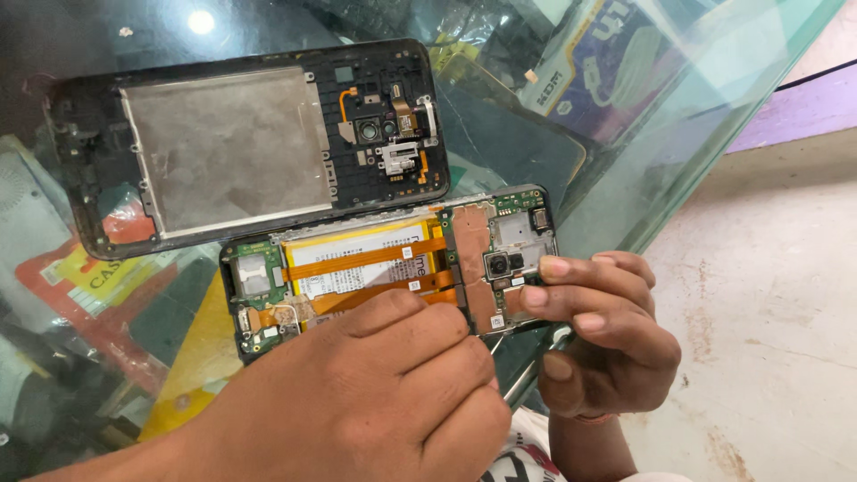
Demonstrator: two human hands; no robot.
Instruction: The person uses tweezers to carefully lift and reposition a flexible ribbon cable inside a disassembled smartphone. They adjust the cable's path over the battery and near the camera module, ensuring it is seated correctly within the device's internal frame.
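Observation:
An opened phone (357, 263) lies on the glass table, showing its battery, orange flex cables, green boards and a camera module (497, 264). My left hand (384, 393) comes in from the lower left with its fingers curled over the phone's near edge, hiding that side. My right hand (598, 330) grips the phone's right end, its fingertips pressing on the board beside the camera module. A thin metal tool shaft (528, 373) shows in the gap between my hands; which hand holds it is hidden.
The phone's removed black back frame (241, 143), with a grey metal plate, lies just beyond the phone. The glass table edge (714, 161) runs diagonally at the right, with concrete floor (768, 312) past it. Coloured packets (80, 277) show under the glass.

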